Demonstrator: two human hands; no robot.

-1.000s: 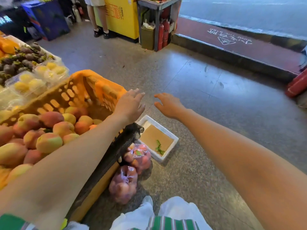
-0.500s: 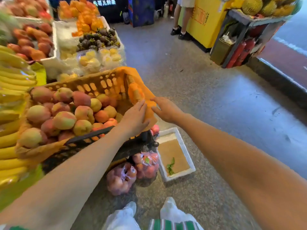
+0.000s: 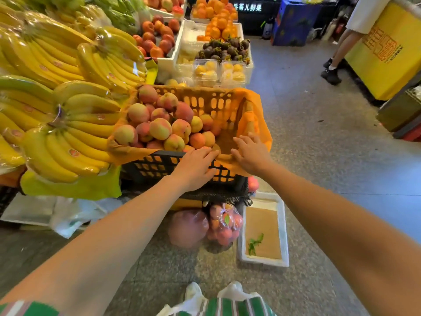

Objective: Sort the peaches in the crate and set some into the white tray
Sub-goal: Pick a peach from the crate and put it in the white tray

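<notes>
Both hands (image 3: pixel 196 166) on crate (image 3: pixel 173 166) rim, w/ peaches (image 3: pixel 160 128)

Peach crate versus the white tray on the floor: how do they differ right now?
The crate is orange lattice plastic, raised on a black crate; the white tray is solid-walled and sits on the floor. The crate holds a heap of peaches toward its left; the tray holds none, only brown liner and a green leaf sprig. Both hands rest at the crate's near edge, neither at the tray. Both are open-topped and rectangular.
</notes>
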